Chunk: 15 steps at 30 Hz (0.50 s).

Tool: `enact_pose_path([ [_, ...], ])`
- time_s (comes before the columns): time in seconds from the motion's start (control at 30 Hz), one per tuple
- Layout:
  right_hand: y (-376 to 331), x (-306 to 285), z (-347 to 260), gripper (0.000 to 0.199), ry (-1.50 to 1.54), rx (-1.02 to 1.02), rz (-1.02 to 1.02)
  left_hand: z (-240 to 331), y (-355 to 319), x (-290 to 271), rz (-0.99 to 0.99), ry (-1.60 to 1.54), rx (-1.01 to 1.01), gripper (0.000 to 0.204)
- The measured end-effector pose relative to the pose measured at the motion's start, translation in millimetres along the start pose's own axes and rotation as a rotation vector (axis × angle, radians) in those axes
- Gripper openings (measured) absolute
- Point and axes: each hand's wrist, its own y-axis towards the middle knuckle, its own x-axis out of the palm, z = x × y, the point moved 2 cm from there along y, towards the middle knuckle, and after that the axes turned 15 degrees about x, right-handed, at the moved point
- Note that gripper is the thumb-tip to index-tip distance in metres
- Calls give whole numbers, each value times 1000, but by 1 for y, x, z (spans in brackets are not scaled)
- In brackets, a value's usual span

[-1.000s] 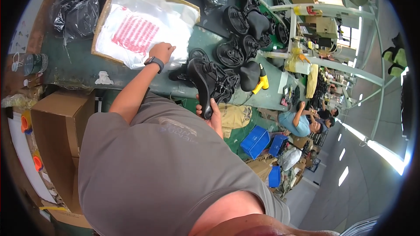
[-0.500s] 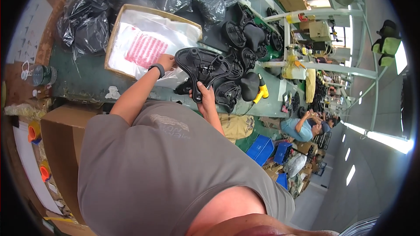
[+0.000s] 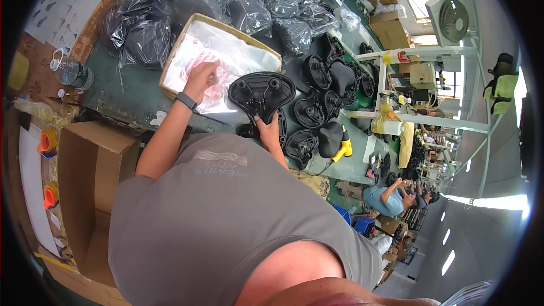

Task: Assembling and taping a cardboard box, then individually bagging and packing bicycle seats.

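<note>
A black bicycle saddle (image 3: 262,92), its ribbed underside facing me, is held up by its narrow nose in my right hand (image 3: 268,132). The thumb presses on the underside of the nose. My left hand (image 3: 202,83), with a dark band on the wrist, is over an open cardboard box (image 3: 182,35). Its fingers are curled on a clear plastic bag (image 3: 211,59) with red print, which looks crumpled around them; the fingertips are partly hidden. More white and clear bags lie in the box, behind the saddle's left edge.
Several black saddles (image 3: 309,112) lie right of the box, near a yellow heat gun (image 3: 343,146). Saddles wrapped in clear plastic (image 3: 249,16) are piled behind. At left are a water bottle (image 3: 76,73) and an open carton (image 3: 85,164). A person in blue (image 3: 383,199) sits farther right.
My left hand has moved from beside the saddle onto the printed bag in the box, crumpling it. The saddle has turned more upright in my right hand. The view has shifted.
</note>
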Motion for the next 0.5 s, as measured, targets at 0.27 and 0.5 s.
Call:
enact_pose_path([
  [0.27,-11,38,-44,76,153,-179,-71,-30,33,-13,19,783,285,35],
  [0.5,-4,77,-58,94,-175,-355,-134,53,2,78,-70,1096,700,26],
])
